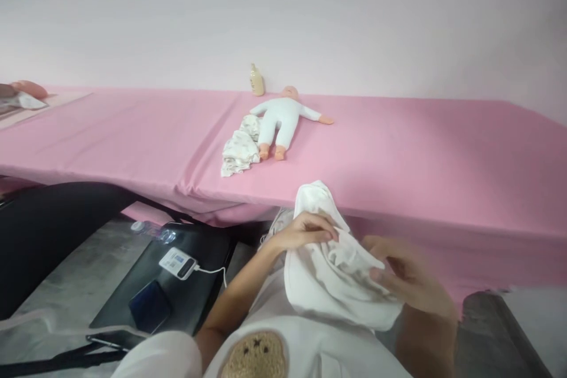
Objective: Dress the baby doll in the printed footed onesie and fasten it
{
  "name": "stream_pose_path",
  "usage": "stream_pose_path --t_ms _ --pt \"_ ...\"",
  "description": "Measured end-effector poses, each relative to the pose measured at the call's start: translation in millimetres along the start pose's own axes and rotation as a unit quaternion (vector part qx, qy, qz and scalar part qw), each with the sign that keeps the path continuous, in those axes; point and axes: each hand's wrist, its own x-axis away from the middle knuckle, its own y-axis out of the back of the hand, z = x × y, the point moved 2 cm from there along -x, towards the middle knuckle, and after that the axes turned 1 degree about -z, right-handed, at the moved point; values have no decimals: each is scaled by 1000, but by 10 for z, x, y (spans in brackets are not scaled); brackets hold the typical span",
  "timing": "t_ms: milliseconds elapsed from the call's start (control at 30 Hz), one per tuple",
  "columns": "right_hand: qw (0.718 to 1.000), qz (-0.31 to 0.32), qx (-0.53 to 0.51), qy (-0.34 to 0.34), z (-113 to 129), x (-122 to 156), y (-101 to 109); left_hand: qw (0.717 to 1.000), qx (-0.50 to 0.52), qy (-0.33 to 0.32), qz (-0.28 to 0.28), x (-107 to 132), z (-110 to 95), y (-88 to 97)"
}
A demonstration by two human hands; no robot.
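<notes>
A white cloth garment [323, 283] lies bunched over my lap, its upper end touching the edge of the pink-covered table [420, 159]. My left hand [310, 230] is closed on its upper part, fingers curled over the fabric. With thumb and fingers, my right hand [398, 269] pinches the right side of the same cloth; this hand is a little blurred. Beyond them a baby doll [281, 118] in a white suit lies on its back on the table, arms spread. Crumpled patterned white cloths [240, 150] lie beside its legs.
A pale yellow pump bottle [256, 81] stands by the wall behind the doll. On a black chair [195, 295] at left are a plastic bottle [153, 230], a white power bank [178, 263] with a cable, and a dark phone [149, 306]. Another person's hand [7, 91] shows at far left.
</notes>
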Motion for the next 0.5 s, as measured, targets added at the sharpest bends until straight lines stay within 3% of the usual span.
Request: stream_pose_path --t_ms 67,133,233,367,500 --pt "997 -69 18 18 30 115 -97 993 -72 -47 -83 222 -34 -98" --pt "991 -122 18 51 33 216 -222 971 -173 -108 -125 440 -182 -171" --pt "985 -133 -60 88 -49 279 -408 937 -276 -141 -162 721 -421 -195" --pt "975 -130 -166 72 -227 242 -515 939 -320 -95 -86 910 -477 -163" --pt "973 -172 -137 74 -262 290 -472 958 -280 -59 -1 971 -411 -76"
